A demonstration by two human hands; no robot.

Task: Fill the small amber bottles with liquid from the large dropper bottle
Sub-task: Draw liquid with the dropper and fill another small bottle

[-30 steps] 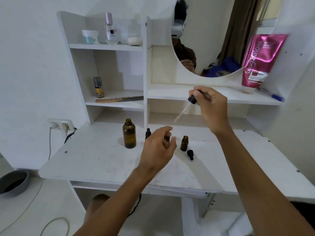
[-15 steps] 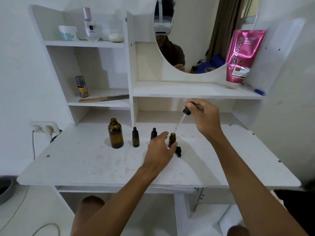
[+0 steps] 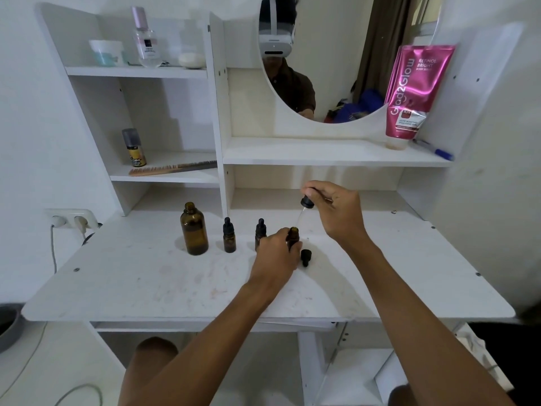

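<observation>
The large amber bottle (image 3: 193,230) stands uncapped on the white desk (image 3: 175,285). To its right stand two small amber bottles with black dropper caps, one (image 3: 229,240) free and one (image 3: 260,232) partly behind my left hand. My left hand (image 3: 275,259) grips a third small amber bottle (image 3: 293,236), which is open. My right hand (image 3: 336,213) pinches the black bulb of the dropper (image 3: 306,205), its glass tube slanting down to that open mouth. A loose black cap (image 3: 305,257) lies just right of the held bottle.
White shelves rise behind the desk with a comb (image 3: 172,169), a small spray can (image 3: 134,148), a perfume bottle (image 3: 146,42) and a jar (image 3: 106,51). A pink tube (image 3: 411,92) and a blue pen (image 3: 433,149) sit on the right shelf under the mirror. A wall socket (image 3: 71,219) is at left.
My right hand has brought the dropper down from above to the open small bottle. My left hand has closed around that bottle. The camera view has shifted and tilted lower.
</observation>
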